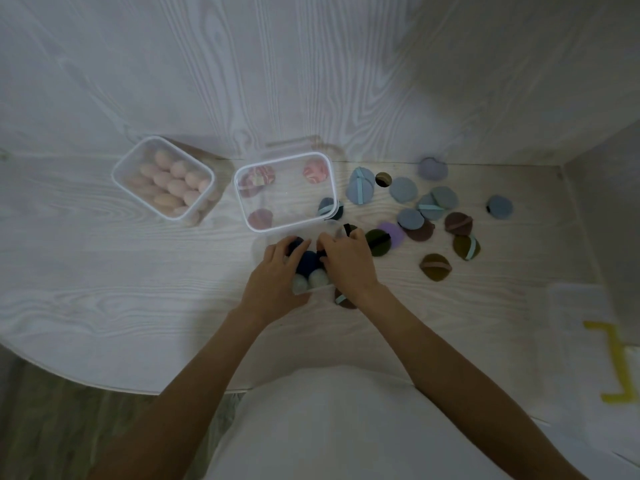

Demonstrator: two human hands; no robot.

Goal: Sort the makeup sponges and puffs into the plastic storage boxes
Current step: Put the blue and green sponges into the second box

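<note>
On the pale wood-grain table point(104, 271), a small clear plastic box point(317, 289) of dark blue and white sponges point(308, 263) is gripped between the left hand point(277, 271) and right hand point(346, 263), fingers curled onto it. Round flat puffs point(401, 190) are scattered to the right; peach egg-shaped sponges point(169, 183) fill the far-left clear box point(119, 168).

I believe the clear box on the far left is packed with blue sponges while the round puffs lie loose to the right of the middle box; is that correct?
Not quite: the head view shows the far-left box packed with peach-pink sponges, not blue ones. The round puffs do lie loose to the right of the middle box.
</note>
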